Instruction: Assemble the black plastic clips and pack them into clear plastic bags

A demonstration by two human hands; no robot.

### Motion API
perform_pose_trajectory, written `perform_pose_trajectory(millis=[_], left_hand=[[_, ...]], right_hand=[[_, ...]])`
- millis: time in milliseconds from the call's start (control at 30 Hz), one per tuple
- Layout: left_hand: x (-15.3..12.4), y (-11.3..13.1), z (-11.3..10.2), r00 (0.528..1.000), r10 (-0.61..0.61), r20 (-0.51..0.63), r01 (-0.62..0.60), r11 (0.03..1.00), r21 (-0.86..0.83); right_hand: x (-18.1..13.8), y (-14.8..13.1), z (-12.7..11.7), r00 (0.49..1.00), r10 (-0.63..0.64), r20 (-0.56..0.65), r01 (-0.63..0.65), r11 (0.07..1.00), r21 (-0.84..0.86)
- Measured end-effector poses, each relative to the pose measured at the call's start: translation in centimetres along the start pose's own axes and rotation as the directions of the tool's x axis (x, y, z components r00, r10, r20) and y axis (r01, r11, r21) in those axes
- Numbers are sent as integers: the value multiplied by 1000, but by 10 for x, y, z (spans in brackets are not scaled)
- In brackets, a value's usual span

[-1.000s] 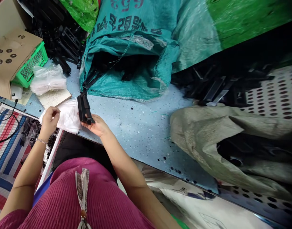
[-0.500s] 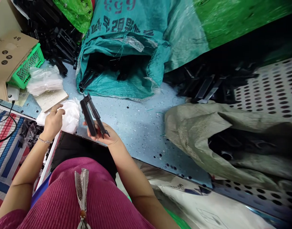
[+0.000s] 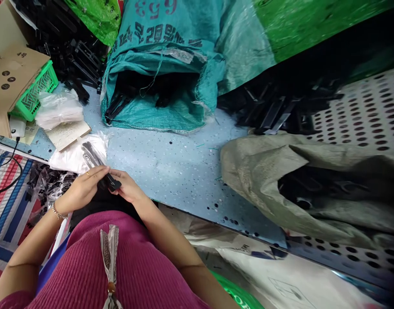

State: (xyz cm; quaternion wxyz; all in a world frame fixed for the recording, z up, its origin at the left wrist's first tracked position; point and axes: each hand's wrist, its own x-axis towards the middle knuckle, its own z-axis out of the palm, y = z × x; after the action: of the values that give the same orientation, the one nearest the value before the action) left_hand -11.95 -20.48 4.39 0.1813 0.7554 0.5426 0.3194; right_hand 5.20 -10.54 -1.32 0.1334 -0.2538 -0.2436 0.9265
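Note:
A long black plastic part [image 3: 112,182] is held at a slant between my two hands, over the table's front edge. Clear shiny film, which looks like a thin plastic bag [image 3: 90,158], covers its upper end. My left hand [image 3: 82,191] closes on the bag and the part from the left, fingers pressed together. From the other side my right hand [image 3: 129,187] grips the part's lower end. Just beyond my left hand lies a stack of white plastic bags [image 3: 66,159]. My fingers hide the middle of the part.
A teal woven sack [image 3: 158,118] with black parts inside lies open on the speckled blue table [image 3: 171,171]. To the right is a grey-green sack [image 3: 248,171] beside more black parts [image 3: 277,113]. A green basket [image 3: 31,103] and cardboard [image 3: 16,77] stand at left.
My left hand has left the white bag stack and come right to the black part. Film now covers the part's upper end. My right hand has moved left and turned the part.

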Motion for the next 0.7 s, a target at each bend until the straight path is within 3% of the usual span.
perform_pose_trajectory(millis=[133,200,267,333,400,467,533,600,700], left_hand=[[-18,-12,5,976,5,-218,27,989,144],[-22,-15,11,949,54,-309,16,975,220],[-21,-9,17,944,126,-305,-55,971,231],[-18,5,19,966,167,-198,-131,975,181],[-17,23,10,986,144,-83,-132,982,135],[-23,40,-12,997,67,-40,-62,990,123],[-41,50,-45,997,-79,19,77,993,95],[-67,42,-75,941,-275,199,271,961,49],[-109,-13,-88,747,-509,428,525,846,89]], right_hand=[[-13,1,12,999,-40,36,38,998,59],[-12,4,16,998,-70,3,70,997,-36],[-9,6,20,990,-123,-67,110,978,-175],[-9,6,26,958,-238,-163,165,916,-365],[-14,3,35,913,-361,-190,202,805,-558],[-24,0,42,927,-368,-67,229,701,-676],[-32,-2,45,968,-199,152,250,717,-651],[-33,-3,40,958,-74,276,231,769,-596],[-18,-11,18,975,-180,130,222,785,-578]])
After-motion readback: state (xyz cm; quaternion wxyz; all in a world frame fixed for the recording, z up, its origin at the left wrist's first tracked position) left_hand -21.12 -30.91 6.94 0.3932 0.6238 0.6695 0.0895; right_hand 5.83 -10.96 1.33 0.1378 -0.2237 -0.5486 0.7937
